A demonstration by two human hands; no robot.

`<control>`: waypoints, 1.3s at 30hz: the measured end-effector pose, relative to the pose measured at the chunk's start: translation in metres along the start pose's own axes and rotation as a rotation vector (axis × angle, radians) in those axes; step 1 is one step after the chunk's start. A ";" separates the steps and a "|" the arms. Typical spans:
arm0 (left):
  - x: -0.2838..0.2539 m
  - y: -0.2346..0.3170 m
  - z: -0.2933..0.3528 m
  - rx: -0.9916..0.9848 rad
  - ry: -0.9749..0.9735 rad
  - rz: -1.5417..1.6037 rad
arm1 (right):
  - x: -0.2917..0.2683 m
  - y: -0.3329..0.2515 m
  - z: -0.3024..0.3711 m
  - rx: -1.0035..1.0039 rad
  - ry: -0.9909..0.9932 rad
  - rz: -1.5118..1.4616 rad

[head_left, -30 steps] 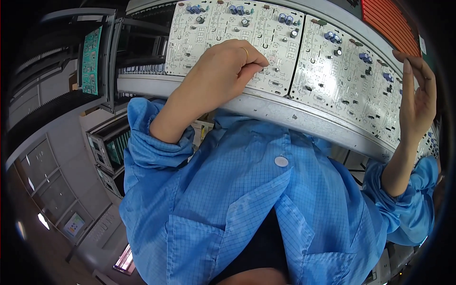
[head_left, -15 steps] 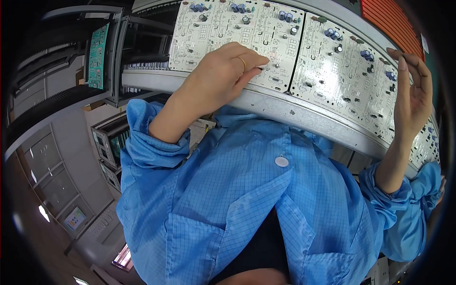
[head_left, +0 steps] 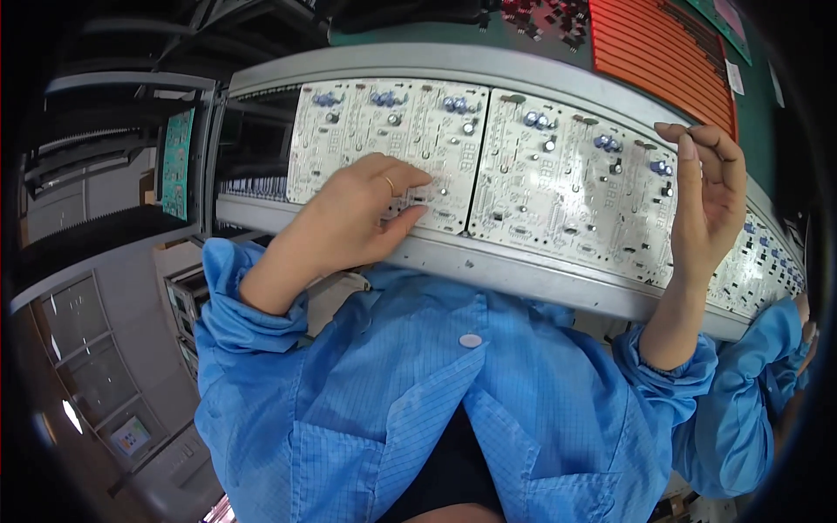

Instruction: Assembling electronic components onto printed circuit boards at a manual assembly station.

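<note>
A white circuit board point(head_left: 314, 174) carries blue and black capacitors and other small parts. Over its lower right part is my left hand point(head_left: 353, 213), thumb and forefinger parted with nothing seen between them. A small dark part point(head_left: 419, 200) shows on the board by those fingertips. To the right, a second white circuit board point(head_left: 540, 192) lies edge to edge with the first. My right hand point(head_left: 713, 196) is raised over that board's right end, palm turned inward. Its fingers curl toward the thumb, and anything between them is too small or hidden to make out.
The boards lie between metal rails point(head_left: 523, 275). Another populated board point(head_left: 754, 270) is farther right. Beyond stands an orange ribbed tray point(head_left: 658, 65), with loose dark components point(head_left: 545, 22) beside it. A green board point(head_left: 177, 166) sits in a rack at left. A co-worker's blue sleeve point(head_left: 741, 410) is at lower right.
My left thumb and forefinger, closer together before at the board, are now spread apart. The whole view has shifted, so more of the bench beyond the far rail shows. My right hand keeps its pose.
</note>
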State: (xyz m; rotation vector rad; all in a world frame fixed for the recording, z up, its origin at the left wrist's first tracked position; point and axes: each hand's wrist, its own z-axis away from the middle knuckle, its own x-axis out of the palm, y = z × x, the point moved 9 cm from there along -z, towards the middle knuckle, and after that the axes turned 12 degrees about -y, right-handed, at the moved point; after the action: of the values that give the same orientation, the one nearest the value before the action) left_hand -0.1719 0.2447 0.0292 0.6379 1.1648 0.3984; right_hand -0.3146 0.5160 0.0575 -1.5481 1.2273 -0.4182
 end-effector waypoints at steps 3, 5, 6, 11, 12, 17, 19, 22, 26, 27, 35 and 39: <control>-0.024 0.018 -0.041 0.136 0.074 -0.139 | -0.008 0.004 0.004 0.099 0.037 -0.050; -0.038 0.027 -0.077 0.203 0.163 -0.251 | -0.006 0.004 0.001 0.079 0.030 -0.041; -0.044 0.029 -0.099 0.211 0.213 -0.298 | -0.003 0.004 0.000 0.061 0.018 -0.033; -0.038 0.031 -0.171 0.380 0.403 -0.644 | -0.006 0.011 -0.002 0.073 0.015 0.019; -0.035 0.033 -0.173 0.424 0.441 -0.703 | -0.006 0.010 -0.003 0.071 0.019 0.019; -0.036 0.036 -0.191 0.324 0.252 -0.521 | -0.005 0.005 0.001 0.043 0.013 0.041; -0.039 0.037 -0.192 0.309 0.206 -0.478 | -0.002 0.001 0.001 0.023 -0.012 0.079; -0.035 0.032 -0.195 0.339 0.221 -0.538 | -0.003 0.009 0.001 0.048 0.003 0.019; -0.028 0.036 -0.196 0.386 0.266 -0.639 | -0.005 0.030 -0.003 0.126 0.011 -0.066; -0.031 0.034 -0.197 0.350 0.235 -0.578 | -0.004 0.036 -0.004 0.158 0.014 -0.092; -0.095 0.045 -0.070 0.258 0.303 -0.146 | 0.003 0.054 -0.002 0.283 -0.043 -0.158; -0.080 0.003 0.006 0.141 0.334 -0.024 | 0.059 0.012 -0.012 0.267 -0.258 -0.149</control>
State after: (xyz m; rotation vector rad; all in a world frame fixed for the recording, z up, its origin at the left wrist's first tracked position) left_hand -0.1950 0.1976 0.0904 0.6963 1.5275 0.4154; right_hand -0.3059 0.4602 0.0324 -1.4160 0.8252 -0.4439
